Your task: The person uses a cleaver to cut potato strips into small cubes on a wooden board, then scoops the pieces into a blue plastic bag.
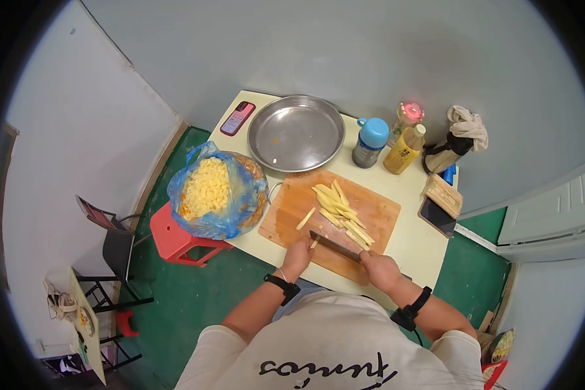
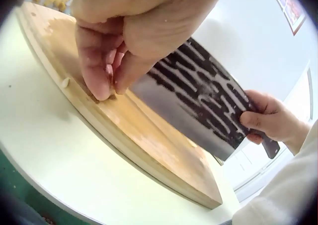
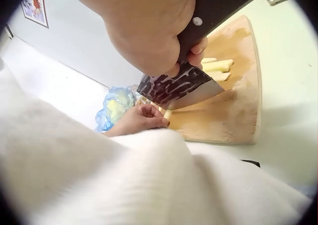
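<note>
Right hand [image 1: 381,271] grips the dark handle of a cleaver [image 1: 337,246], fingers wrapped round it, thumb against it. Left hand [image 1: 297,257] is nearly closed, fingers bent, fingertips pinching a pale yellow strip [image 3: 168,114] just beside the blade's far end; the strip mostly hides behind the fingers in the left wrist view. Blade is over the near part of a wooden cutting board [image 1: 286,211]; can't tell from here if its edge touches the wood. Heap of cut strips [image 1: 339,209] lies on the board, beyond the blade, criss-crossed; a lone strip [image 1: 305,218] lies left of it, apart. Board sits on a pale table [image 1: 417,250]. Round metal tray [image 1: 297,130] behind the board, a few small bits in it. Pink-cased phone [image 1: 238,118] left of the tray, near the table's far corner. Blue plastic bag [image 1: 179,195] at the table's left end, full of pale yellow diced pieces [image 1: 206,188]. Right of the tray I see a blue-capped flask [image 1: 370,143], then a bottle of yellow liquid [image 1: 404,151], a pink-lidded bottle [image 1: 409,114] behind it, and a metal jug [image 1: 441,158] with a cloth [image 1: 468,127] on top. Red stool [image 1: 175,240] on the green floor, left. Both wrists wear black bands [image 1: 283,287].
</note>
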### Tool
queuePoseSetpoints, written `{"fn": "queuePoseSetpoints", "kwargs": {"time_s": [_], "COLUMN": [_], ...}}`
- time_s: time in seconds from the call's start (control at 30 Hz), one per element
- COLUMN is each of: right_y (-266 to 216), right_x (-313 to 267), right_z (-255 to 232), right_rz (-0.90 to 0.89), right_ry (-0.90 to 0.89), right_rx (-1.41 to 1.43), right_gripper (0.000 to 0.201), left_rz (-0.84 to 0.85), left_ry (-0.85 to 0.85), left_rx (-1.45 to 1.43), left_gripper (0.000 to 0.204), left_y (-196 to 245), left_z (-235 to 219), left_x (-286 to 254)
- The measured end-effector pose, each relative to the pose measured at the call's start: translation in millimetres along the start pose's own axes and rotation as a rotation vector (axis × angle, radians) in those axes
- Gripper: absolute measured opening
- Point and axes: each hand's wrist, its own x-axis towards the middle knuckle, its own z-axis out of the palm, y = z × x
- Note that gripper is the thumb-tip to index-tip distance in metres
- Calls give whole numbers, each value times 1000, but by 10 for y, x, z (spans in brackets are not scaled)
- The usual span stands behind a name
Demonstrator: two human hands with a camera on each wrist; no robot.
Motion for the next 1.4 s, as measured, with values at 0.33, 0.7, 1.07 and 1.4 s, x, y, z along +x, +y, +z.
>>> {"fn": "queuePoseSetpoints", "kwargs": {"time_s": [0.33,0.7,1.07,1.4], "right_y": [-60,-89,-101,-27], "right_x": [-27,-14,-8,-50], "right_z": [-65,-61,-70,-60], "right_rz": [5,-15,32,30], "right_ry": [-35,0,-27,20], "right_rx": [-21,-14,49,120], "right_gripper": [13,12,13,13], "left_rz": [-77,-38,11,42], "left_ry": [-43,22,107,136], "left_rx": [-27,-100,-101,-79], "left_gripper": [15,15,12,9], "left_y": [57,-44,-106,-110], "left_z": [-59,-6,78,145], "left_x": [-46,-73,-84,-73]}}
